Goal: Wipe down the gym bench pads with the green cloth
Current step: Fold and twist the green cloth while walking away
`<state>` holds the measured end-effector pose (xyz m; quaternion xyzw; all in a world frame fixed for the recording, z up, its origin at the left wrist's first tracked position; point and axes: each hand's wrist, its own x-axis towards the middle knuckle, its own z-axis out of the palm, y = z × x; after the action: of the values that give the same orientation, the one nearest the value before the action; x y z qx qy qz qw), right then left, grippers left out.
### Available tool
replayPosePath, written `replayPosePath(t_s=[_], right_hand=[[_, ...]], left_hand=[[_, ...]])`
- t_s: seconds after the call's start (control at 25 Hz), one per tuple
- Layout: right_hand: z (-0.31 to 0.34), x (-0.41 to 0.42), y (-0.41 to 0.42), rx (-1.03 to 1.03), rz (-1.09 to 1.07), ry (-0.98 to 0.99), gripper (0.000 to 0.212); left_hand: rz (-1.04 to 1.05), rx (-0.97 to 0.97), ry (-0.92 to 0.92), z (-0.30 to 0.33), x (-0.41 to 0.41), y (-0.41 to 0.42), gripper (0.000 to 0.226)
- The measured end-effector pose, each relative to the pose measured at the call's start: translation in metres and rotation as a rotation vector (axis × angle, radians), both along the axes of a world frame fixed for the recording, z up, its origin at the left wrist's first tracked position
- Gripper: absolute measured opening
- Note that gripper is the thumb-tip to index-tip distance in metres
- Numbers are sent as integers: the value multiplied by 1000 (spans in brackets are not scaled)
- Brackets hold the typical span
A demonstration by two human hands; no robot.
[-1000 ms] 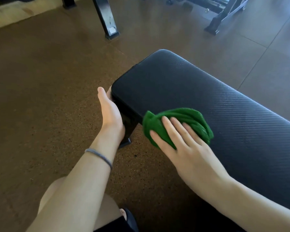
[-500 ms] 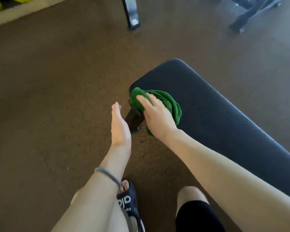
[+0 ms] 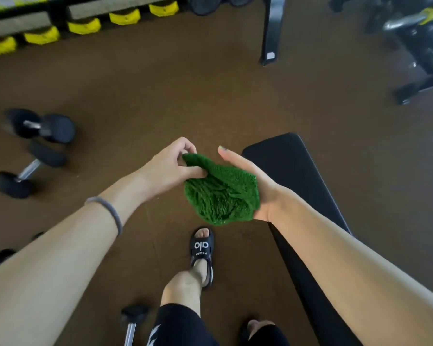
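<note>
The green cloth (image 3: 221,193) hangs bunched in the air to the left of the black bench pad (image 3: 293,171), clear of it. My left hand (image 3: 171,166) pinches the cloth's upper left corner between thumb and fingers. My right hand (image 3: 250,178) is turned palm toward me with the cloth lying against the palm; its thumb points up and its fingers are hidden behind the cloth. The bench pad runs from the centre toward the lower right, partly under my right forearm.
Black dumbbells (image 3: 33,148) lie on the brown floor at left, another (image 3: 133,320) near my leg. Yellow-ended weights (image 3: 85,24) line a rack at the back. A black frame post (image 3: 269,33) and other equipment (image 3: 420,46) stand beyond. My sandalled foot (image 3: 201,248) is beside the bench.
My right hand lifted the cloth off the bench end and turned palm up. My left hand left the bench side and took hold of the cloth's corner. The view pulled back and upward.
</note>
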<state>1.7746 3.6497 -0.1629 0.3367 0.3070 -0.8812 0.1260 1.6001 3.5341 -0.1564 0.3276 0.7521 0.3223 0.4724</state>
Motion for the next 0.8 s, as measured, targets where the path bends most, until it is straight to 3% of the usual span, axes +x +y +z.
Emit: replayPosePath(t_s=[0.16, 0.4, 0.72, 0.8], right_hand=[[75, -26, -29, 119, 234, 40, 58], [125, -132, -54, 617, 628, 10, 42], [176, -280, -92, 1187, 803, 166, 7], [189, -313, -100, 1236, 776, 203, 11]], left_hand=[[-47, -79, 127, 71, -22, -46, 25], [143, -112, 83, 130, -101, -117, 17], [178, -126, 245, 190, -206, -188, 14], [289, -92, 228, 199, -223, -207, 17]])
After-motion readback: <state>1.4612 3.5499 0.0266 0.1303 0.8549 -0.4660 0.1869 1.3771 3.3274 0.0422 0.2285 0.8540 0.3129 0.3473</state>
